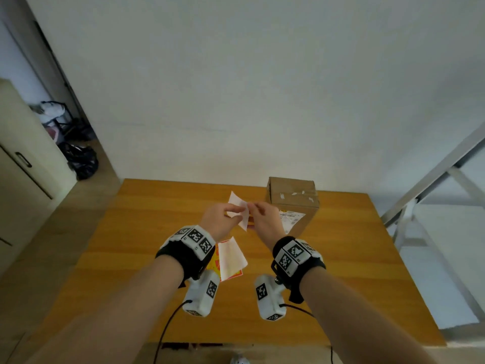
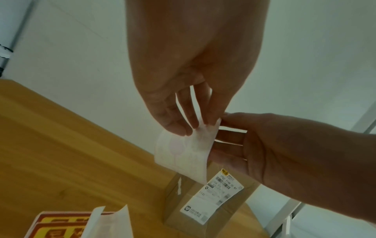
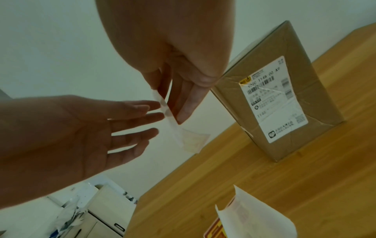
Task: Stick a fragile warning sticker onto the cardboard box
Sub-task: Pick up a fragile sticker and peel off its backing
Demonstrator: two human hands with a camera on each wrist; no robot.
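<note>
The cardboard box [image 1: 294, 203] stands upright at the back right of the wooden table [image 1: 341, 258], a white shipping label [image 3: 278, 99] on its near face. Both hands are raised in front of it, holding one white sticker sheet [image 1: 243, 219] seen from its blank back; faint red print shows through [image 2: 183, 149]. My left hand [image 1: 231, 212] pinches the sheet's upper edge [image 2: 195, 124]. My right hand [image 1: 256, 208] pinches the same edge from the right, thumb above and fingers below [image 3: 183, 103]. Two white layers seem to part between the fingers.
A pile of red-and-yellow stickers [image 1: 231, 258] with a curled white backing sheet on top lies on the table under my left wrist. A cabinet [image 1: 21, 153] stands at the left, a black bag [image 1: 84, 161] on the floor, a metal frame [image 1: 433, 179] at the right.
</note>
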